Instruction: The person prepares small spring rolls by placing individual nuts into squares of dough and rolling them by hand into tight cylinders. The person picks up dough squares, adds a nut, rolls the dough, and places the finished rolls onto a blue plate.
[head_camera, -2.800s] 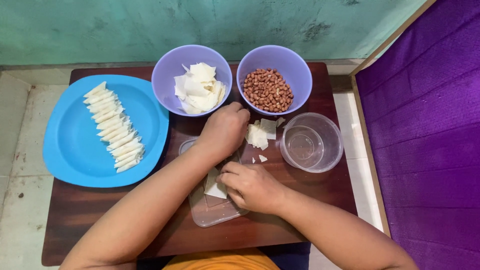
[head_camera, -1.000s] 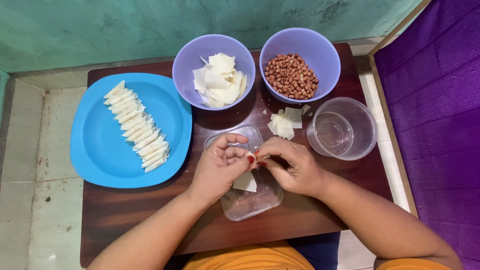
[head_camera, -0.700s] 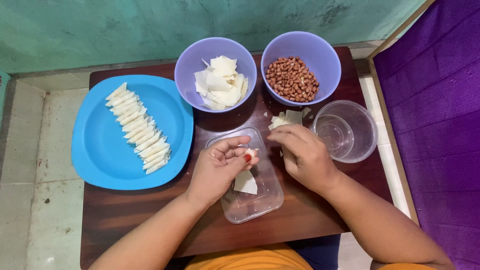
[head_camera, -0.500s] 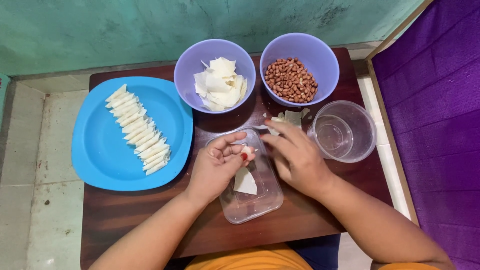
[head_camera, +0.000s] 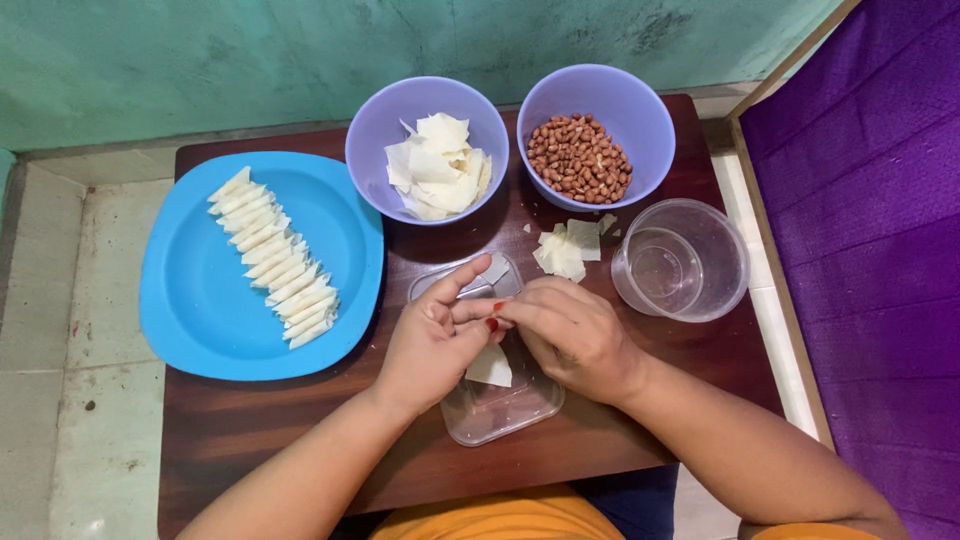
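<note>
Left hand and right hand pinch white wrapper over clear tray.

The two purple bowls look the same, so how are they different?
The left purple plastic bowl holds pale, flat pastry squares; the right purple plastic bowl holds small reddish-brown peanuts. The left bowl stands beside the blue plastic plate; the right one stands near the clear round tub. Both are round, of like size, on the brown table.

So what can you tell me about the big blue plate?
The blue plate is large, rounded-square and looks like smooth plastic. It lies flat on the left end of the dark wooden table, its edge hanging a little past the table's side. A slanted row of small pale folded wraps lies across it. Its right rim sits close to a purple bowl. Neither hand touches it.
</note>
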